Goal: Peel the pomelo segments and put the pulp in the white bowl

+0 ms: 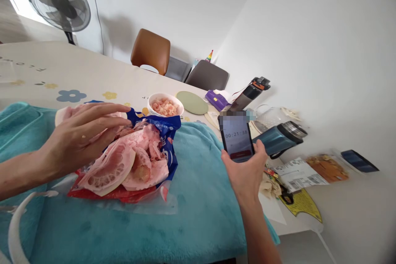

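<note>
Towel (204,198) spread over near part of table (27,66). Bag (170,130) on towel, left of centre; peels (114,165) on bag. Left grip (88,132) over left part of peels. Bowl (151,109) on table, just behind bag; chunks (166,107) inside. Mat (192,103) right of bowl; pack (217,100) right of mat. Phone (236,136) in right grip (246,171), right of bag; flask (275,139) just right of phone. Bottle (246,98) behind phone. Two chairs (151,49) behind table; fan (60,4) behind table, far left.

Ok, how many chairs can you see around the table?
2: a brown chair beyond the far edge of the table, and a dark grey chair to its right. The table partly hides both; others may be hidden.
</note>
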### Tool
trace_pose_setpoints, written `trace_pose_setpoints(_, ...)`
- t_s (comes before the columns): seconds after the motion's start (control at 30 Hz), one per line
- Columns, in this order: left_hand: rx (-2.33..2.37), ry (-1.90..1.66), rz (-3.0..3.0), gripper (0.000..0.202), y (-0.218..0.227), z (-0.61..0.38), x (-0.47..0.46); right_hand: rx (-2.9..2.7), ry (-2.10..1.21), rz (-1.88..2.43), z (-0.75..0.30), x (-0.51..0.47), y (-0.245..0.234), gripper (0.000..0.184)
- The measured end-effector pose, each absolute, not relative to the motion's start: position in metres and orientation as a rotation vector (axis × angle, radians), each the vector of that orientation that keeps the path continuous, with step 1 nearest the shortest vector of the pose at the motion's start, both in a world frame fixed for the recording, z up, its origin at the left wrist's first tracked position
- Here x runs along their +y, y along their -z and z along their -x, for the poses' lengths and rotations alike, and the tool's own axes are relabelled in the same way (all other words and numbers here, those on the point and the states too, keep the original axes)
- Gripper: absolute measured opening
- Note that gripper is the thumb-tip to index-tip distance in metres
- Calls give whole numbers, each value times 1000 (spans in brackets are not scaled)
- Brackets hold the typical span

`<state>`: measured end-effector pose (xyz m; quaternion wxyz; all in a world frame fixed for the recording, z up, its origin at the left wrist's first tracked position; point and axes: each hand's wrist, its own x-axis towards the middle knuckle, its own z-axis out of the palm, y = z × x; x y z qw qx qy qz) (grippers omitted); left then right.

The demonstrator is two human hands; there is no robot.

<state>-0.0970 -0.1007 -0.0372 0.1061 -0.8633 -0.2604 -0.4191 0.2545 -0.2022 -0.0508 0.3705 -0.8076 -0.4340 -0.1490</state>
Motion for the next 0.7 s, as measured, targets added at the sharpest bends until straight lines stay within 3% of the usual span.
trace_pose_setpoints(0.27,-750,1260,2581,26,38,98,-100,-846,109,2488,-326,-203,80,99)
trace_pose_setpoints(0.7,-758,1147,2759,25,53,105,-87,-878,-29,2705,-360,-198,103,95)
